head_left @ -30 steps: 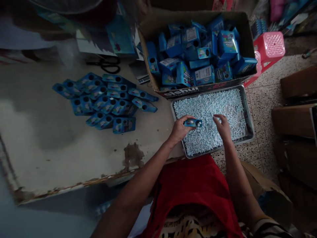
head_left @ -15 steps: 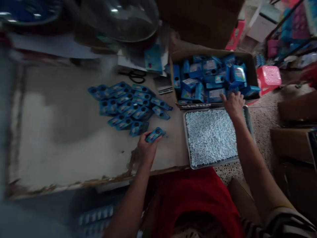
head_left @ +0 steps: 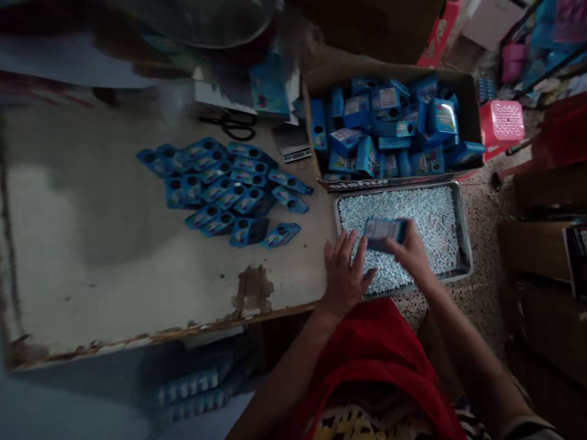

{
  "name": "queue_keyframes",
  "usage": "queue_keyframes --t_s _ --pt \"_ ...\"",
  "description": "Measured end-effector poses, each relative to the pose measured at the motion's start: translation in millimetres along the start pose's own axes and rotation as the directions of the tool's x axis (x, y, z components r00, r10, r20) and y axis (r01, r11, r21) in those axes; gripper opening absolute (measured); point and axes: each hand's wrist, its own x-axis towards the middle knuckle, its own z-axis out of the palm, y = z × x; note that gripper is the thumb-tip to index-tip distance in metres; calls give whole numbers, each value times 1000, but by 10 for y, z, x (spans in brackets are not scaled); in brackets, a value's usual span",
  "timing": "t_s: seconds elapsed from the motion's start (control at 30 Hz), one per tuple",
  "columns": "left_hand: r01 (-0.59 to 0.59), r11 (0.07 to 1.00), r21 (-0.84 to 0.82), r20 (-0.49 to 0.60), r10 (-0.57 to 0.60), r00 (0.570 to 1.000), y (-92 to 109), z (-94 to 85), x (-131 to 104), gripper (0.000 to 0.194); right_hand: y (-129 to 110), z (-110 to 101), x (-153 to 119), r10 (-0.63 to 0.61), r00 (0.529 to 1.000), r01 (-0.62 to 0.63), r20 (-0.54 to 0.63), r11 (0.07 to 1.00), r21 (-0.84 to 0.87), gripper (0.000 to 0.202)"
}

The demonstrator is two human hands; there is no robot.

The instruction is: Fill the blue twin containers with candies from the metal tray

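Note:
My right hand (head_left: 409,249) grips a small blue box (head_left: 383,232) above a metal tray (head_left: 466,244) of small pale pellets (head_left: 398,201). Beside it, over the tray's left edge, my left hand (head_left: 343,272) has its fingers spread and holds nothing. Several blue boxes (head_left: 220,186) lie in a cluster on the worn table (head_left: 114,256), one of them (head_left: 281,235) at its lower right. Behind the tray, a cardboard carton (head_left: 389,182) holds many more blue boxes (head_left: 355,111).
Black scissors (head_left: 238,126) lie behind the cluster, near a grey card (head_left: 291,142). A pink basket (head_left: 502,125) stands right of the carton. Brown cartons (head_left: 536,241) are at the far right. Part of another person shows at the right edge.
My left hand has let go of its blue box beside the cluster and moved right to the tray. My right hand has come back from the carton with a blue box.

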Motion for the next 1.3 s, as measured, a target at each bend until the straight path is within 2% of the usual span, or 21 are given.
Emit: queue_keyframes --t_s 0.07,0.13,0.17,0.23,0.27,0.33,0.37,0.43,0.5,0.53,0.6,0.7,0.77,0.8,0.83,0.87,0.93,1.0,1.1,1.2,1.3 --pt "-85 996 -42 81 88 993 156 248 85 56 217 131 -332 155 982 -158 111 987 16 50" --pt "-91 989 -118 102 103 989 51 409 170 50 422 58 -363 182 940 -207 287 976 60 52" --pt "-51 985 -163 93 66 993 -71 456 214 48 518 -49 -270 145 935 -182 324 980 87 53" --pt "108 963 -248 39 -102 994 -361 516 311 49 703 -316 88 8 976 -29 217 995 97 54" --pt "193 936 -295 -3 -204 979 -497 549 367 52 792 -435 327 -92 993 86 80 994 67 52" --pt "300 867 -398 -102 -366 925 -696 659 483 55 958 -561 845 -295 953 293 -66 955 -38 53" --pt "312 840 -445 -148 -412 899 -750 744 533 54 1034 -558 1089 -385 922 380 -40 920 -96 55" --pt "306 806 -506 -206 -458 865 -775 969 595 50 1174 -436 1466 -508 852 523 126 826 -209 62" --pt "317 782 -537 -210 -487 848 -711 1227 601 47 1301 -234 1631 -555 797 604 240 733 -312 63" --pt "325 766 -554 -200 -502 841 -659 1352 592 47 1356 -131 1629 -557 794 607 243 710 -356 62" --pt "331 731 -597 -177 -522 834 -537 1569 574 47 1443 36 1500 -528 836 539 147 741 -402 57" --pt "311 715 -626 -132 -490 861 -369 1756 604 48 1497 139 1213 -354 927 315 -122 913 -258 44" --pt "268 770 -579 -149 -423 894 -289 1758 664 49 1484 114 1088 -115 953 121 -280 993 3 35" --pt "233 812 -535 -173 -376 910 -259 1717 699 49 1464 80 1053 37 949 20 -313 984 177 32" --pt "191 856 -481 -194 -316 929 -234 1651 733 48 1434 37 1029 191 937 -76 -293 929 363 29" --pt "143 896 -420 -200 -246 948 -212 1563 764 45 1392 -9 1011 323 921 -162 -220 828 537 27" --pt "56 949 -311 -166 -112 980 -171 1347 810 39 1273 -96 968 445 895 -285 -2 577 766 25" --pt "-4 974 -229 -113 -22 993 -125 1128 836 39 1096 -149 895 406 901 -326 153 402 855 24" --pt "-33 987 -158 -61 24 998 -43 889 857 38 740 -151 743 229 957 -245 178 306 920 28" --pt "-48 988 -144 -8 47 999 45 775 882 37 386 -98 615 55 994 -107 94 329 938 39" --pt "-58 988 -145 25 62 998 122 714 913 42 188 -51 568 -50 999 1 20 388 922 45"
